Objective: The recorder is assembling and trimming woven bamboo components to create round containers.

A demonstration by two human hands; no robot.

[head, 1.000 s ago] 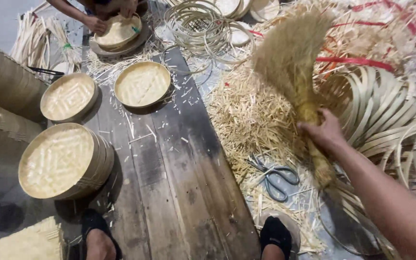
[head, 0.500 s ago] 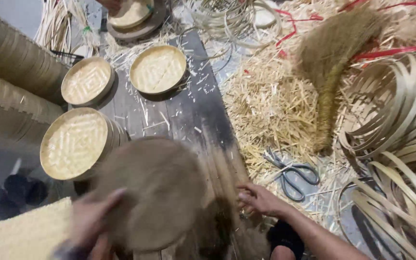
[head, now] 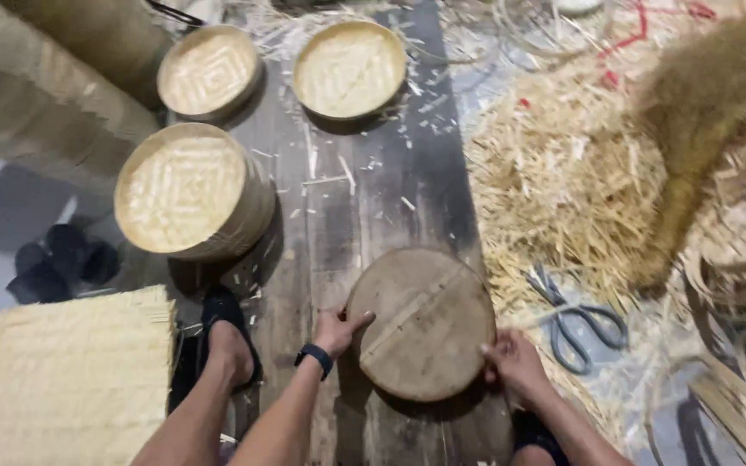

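The round wooden disc (head: pixel 429 324) is lying flat on the dark plank floor (head: pixel 338 216), between the person's feet, and both hands are closing on its rim: the left hand (head: pixel 338 330) is gripping the left edge with the thumb hooked over the top, and the right hand (head: pixel 515 362) is pinching the right edge with curled fingers. As a judgement, the work on this disc is only starting, since nothing is yet sitting on it, while three woven bamboo trays are already standing finished: a deep one (head: pixel 187 190) to the left and two shallower ones (head: pixel 209 71) (head: pixel 350 67) farther off. Both forearms are reaching forward and down, elbows bent, the left wrist wearing a dark band (head: pixel 314 358). Scissors (head: pixel 576 318) are lying just right of the disc among bamboo shavings (head: pixel 563 185), a brush (head: pixel 701 129) is resting beyond, and a woven mat (head: pixel 66 380) is lying at the left.
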